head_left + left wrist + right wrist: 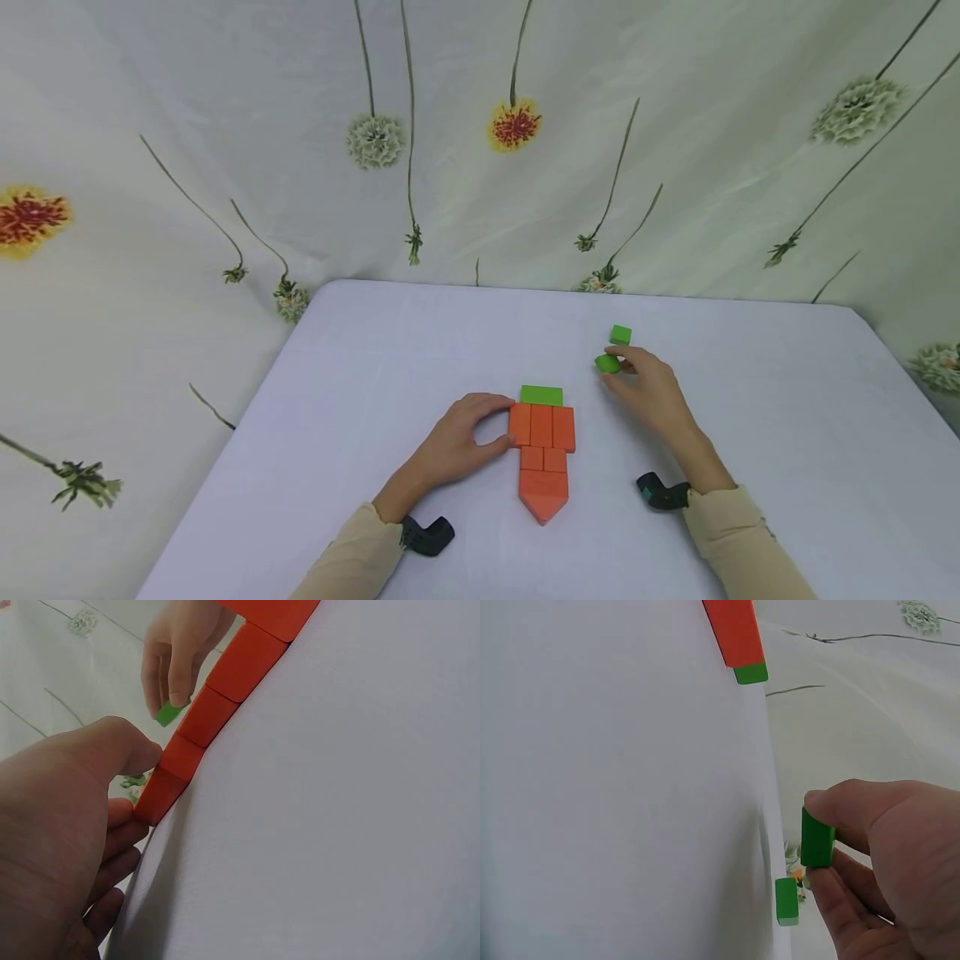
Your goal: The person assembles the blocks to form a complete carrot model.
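Observation:
A flat row-built shape of orange blocks (542,426) lies on the table, ending in a pointed orange block (543,495) at the near end. A green rectangular block (542,395) adjoins its far end. At the shape's left side, my left hand (457,440) pinches the outer orange block (163,793), thumb at its near corner and index finger at the far one. Farther back and to the right, my right hand (651,392) holds a small green block (817,837) between thumb and fingers, above the table. Another small green block (620,334) lies just beyond that hand.
The white-covered table (390,350) has its back edge against a hanging cloth (450,200) printed with flowers. Dark wrist cameras are strapped on both wrists, and the left one (428,537) sits low beside the orange shape.

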Tool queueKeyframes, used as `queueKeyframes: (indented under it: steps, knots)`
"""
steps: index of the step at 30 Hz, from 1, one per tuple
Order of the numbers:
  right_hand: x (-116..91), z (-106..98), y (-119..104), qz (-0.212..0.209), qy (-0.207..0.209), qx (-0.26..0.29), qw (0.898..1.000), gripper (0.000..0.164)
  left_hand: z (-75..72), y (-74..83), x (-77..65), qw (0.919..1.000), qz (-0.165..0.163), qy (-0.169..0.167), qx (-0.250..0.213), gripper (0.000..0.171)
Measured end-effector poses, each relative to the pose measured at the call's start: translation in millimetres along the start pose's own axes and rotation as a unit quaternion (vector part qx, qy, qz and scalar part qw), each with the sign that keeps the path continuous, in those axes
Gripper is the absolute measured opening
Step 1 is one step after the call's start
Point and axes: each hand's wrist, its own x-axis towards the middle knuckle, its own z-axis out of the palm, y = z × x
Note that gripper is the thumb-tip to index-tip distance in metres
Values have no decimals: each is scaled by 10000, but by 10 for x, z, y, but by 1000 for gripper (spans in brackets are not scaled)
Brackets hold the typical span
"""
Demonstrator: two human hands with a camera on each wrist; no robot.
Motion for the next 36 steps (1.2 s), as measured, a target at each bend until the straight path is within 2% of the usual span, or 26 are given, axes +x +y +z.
queueKeyframes:
  steps: [13,24,27,36]
  knots:
    - [-37,189,-146,-752,-275,179,9966,38,-11,1,10,9999,-90,-70,-2,48]
    - [-50,301,-159,-910,-571,273,9938,36,-8,-5,8,10000,22,-48,25,48]
    - [-50,319,-162,-909,-603,240,9937,36,-9,-4,8,10000,-32,-73,33,49]
    - [-40,238,-139,-909,-911,329,9911,52,-7,-2,1,10000,-47,-68,-24,48]
